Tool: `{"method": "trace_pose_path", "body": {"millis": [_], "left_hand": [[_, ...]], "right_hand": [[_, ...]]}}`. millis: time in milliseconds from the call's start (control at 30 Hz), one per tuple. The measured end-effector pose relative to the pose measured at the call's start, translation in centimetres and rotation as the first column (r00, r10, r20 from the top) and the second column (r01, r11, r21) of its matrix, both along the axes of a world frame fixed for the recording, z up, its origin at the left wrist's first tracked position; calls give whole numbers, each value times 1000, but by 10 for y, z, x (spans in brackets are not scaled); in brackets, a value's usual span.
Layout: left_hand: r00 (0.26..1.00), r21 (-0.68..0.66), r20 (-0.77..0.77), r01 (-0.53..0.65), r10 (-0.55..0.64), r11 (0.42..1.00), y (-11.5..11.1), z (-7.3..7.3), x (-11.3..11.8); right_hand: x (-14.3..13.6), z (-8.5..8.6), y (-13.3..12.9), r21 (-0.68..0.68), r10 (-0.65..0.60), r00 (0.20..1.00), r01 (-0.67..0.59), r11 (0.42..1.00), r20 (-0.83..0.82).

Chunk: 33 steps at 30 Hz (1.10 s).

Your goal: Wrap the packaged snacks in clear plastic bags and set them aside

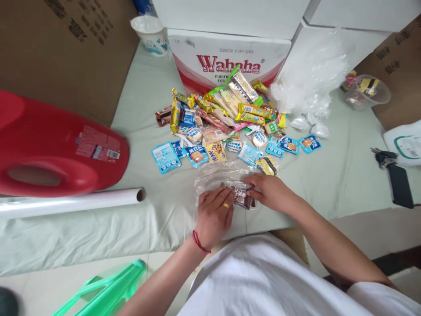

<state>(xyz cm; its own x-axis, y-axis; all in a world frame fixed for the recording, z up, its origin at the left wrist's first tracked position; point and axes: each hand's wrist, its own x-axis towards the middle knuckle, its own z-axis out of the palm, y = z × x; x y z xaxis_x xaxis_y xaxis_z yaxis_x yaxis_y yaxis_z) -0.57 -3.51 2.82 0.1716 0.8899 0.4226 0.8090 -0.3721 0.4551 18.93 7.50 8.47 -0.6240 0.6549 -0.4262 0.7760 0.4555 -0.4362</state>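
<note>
A clear plastic bag (215,174) lies near the table's front edge, with a dark brown snack packet (242,197) in or on it. My left hand (215,210) lies over the left part of the bag and packet, its fingers flat and side by side. At the packet's right side is my right hand (271,191), fingers curved and a little apart, touching the bag and packet. Just beyond is a heap of wrapped snacks (215,120), with blue packets (166,157) and a yellow-and-black packet (267,165) along its near side.
Behind the heap stands a Wahaha carton (230,57), with clear plastic bags (305,83) to its right. A red jug (62,149) and a white roll (72,202) are at left. A paper cup (150,37), a plastic tub (368,92), a phone (399,185) and keys (383,158) also show.
</note>
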Motion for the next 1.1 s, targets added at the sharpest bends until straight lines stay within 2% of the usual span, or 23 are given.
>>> {"method": "trace_pose_path", "body": {"millis": [133, 233, 367, 533, 667, 767, 867, 967, 1033, 1100], "left_hand": [[999, -20, -39, 5, -6, 1000, 3, -2, -5], [999, -32, -53, 2, -4, 999, 3, 1, -4], [998, -38, -61, -11, 9, 999, 4, 2, -1], [996, 5, -85, -11, 12, 1000, 4, 2, -1], [987, 25, -156, -38, 42, 999, 2, 3, -1], [977, 22, -209, -40, 43, 999, 1, 2, -1], [972, 27, -231, -31, 36, 999, 1, 0, -1], [966, 29, -258, -27, 34, 999, -1, -2, -1], [961, 28, -276, -28, 35, 999, -2, -3, -1], [961, 34, -273, -24, 32, 999, -2, -4, 0]], "right_hand": [[3, 5, 17, 52, -9, 999, 7, 999, 50], [-8, 9, 34, 181, -34, 997, 19, 983, 75], [-32, 4, 59, 312, 85, 995, -98, 945, 54], [-51, -8, 78, 206, 179, 983, -181, 962, 26], [-52, 7, 67, 169, 209, 976, -195, 966, -66], [-48, 27, 42, 141, 178, 983, -170, 975, -39], [-43, 40, 16, 97, 208, 978, -205, 974, -27], [-40, 36, 10, 207, 186, 982, -177, 962, -27], [-40, 25, 21, 339, 120, 993, -108, 935, -15], [-43, 12, 37, 395, 87, 996, -77, 916, -8]]}}
